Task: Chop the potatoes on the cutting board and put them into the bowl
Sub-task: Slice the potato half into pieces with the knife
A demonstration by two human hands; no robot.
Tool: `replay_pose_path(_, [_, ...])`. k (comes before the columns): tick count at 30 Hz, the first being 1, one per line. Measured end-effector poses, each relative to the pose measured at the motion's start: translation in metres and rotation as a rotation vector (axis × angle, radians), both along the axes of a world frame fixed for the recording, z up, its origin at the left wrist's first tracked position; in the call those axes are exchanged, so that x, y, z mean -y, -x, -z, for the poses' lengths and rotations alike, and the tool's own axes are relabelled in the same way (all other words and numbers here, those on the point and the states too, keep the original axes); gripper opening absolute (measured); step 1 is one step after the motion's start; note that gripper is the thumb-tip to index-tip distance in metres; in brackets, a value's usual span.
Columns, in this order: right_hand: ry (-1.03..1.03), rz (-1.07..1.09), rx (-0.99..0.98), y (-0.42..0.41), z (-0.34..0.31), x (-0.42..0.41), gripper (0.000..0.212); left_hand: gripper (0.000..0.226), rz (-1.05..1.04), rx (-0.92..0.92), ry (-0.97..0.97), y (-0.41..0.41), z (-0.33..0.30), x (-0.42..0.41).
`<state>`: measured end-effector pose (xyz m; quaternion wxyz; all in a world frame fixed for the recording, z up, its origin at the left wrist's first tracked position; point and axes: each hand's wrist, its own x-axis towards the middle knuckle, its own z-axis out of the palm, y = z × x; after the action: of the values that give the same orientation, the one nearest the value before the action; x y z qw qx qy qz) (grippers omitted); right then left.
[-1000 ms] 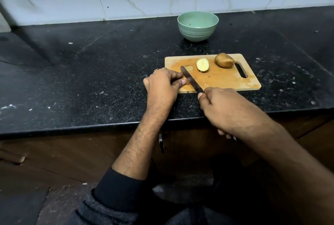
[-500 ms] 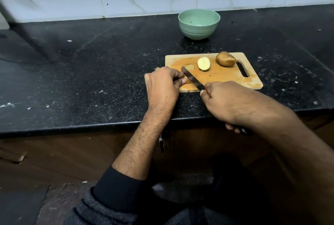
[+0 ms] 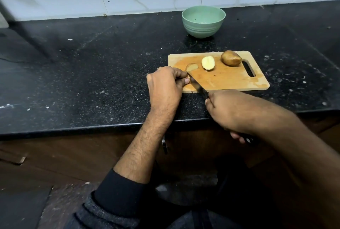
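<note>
Left grip (image 3: 166, 85) beside knife (image 3: 197, 86), potato half (image 3: 208, 63).

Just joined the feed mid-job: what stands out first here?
Two hands work at the near left corner of the wooden cutting board: the left hand holds a potato piece while the right hand draws a knife through it. A halved potato and whole potato wait behind; the green bowl looks empty.

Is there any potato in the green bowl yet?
No, the green bowl holds nothing; the potato pieces lie on the cutting board.
</note>
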<state>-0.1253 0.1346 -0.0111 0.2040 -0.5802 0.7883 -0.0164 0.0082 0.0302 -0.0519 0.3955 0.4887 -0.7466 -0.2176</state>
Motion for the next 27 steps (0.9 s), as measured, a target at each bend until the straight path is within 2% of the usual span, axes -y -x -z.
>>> replay_pose_path(3, [-0.039, 0.042, 0.045, -0.008, -0.012, -0.027, 0.027, 0.011, -0.003, 0.013, 0.007, -0.001, 0.0, 0.001])
replay_pose_path(8, [-0.183, 0.078, 0.081, -0.013, -0.051, -0.048, 0.031, 0.015, -0.009, -0.009, -0.015, 0.0, -0.001, -0.001])
replay_pose_path(13, [-0.047, 0.147, 0.142, -0.005, -0.068, -0.052, 0.032, 0.027, -0.008, -0.055, -0.036, -0.004, 0.002, 0.0])
replay_pose_path(15, [0.009, 0.168, 0.147, -0.002, -0.063, -0.047, 0.032, 0.037, -0.019, 0.012, -0.01, -0.002, 0.0, -0.001])
replay_pose_path(19, [0.0, 0.187, 0.153, 0.002, -0.049, -0.04, 0.034, 0.057, -0.066, 0.323, 0.122, 0.011, -0.007, -0.009])
replay_pose_path(22, [-0.001, 0.197, 0.168, 0.004, -0.043, -0.039, 0.034, 0.044, -0.091, 0.405, 0.203, 0.017, -0.006, -0.011])
replay_pose_path(25, [-0.011, 0.2, 0.186, 0.006, -0.039, -0.039, 0.033, 0.031, -0.033, 0.3, 0.175, 0.015, -0.009, -0.011])
replay_pose_path(27, [-0.011, 0.19, 0.197, 0.006, -0.038, -0.039, 0.032, 0.031, 0.03, 0.185, 0.057, 0.011, -0.009, -0.009])
